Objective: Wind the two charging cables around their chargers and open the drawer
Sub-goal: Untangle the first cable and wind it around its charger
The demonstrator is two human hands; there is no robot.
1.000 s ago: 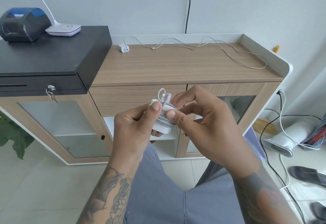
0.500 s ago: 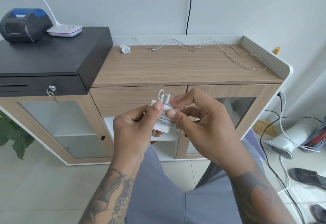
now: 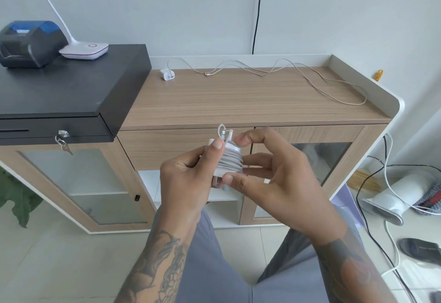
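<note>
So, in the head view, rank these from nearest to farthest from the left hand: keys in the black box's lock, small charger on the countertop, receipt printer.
From the left hand:
1. Small charger, straight behind on the countertop.
2. Keys, off to the left; nearly level with 1, so that order is unsure.
3. Receipt printer, far back left.

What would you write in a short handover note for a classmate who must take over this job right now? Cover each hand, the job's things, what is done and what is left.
Left hand: grips the first charger, thumb on its top.
Right hand: fingers pinch the same charger at top and bottom.
First charger: its cable is coiled round the body; only a short end loop sticks up, apparently not yet tucked.
Second charger: lies at the back of the wooden cabinet top, its cable loose across the top.
Drawer: shut.
Left: secure the loop, wind the second cable, open the drawer.
</note>
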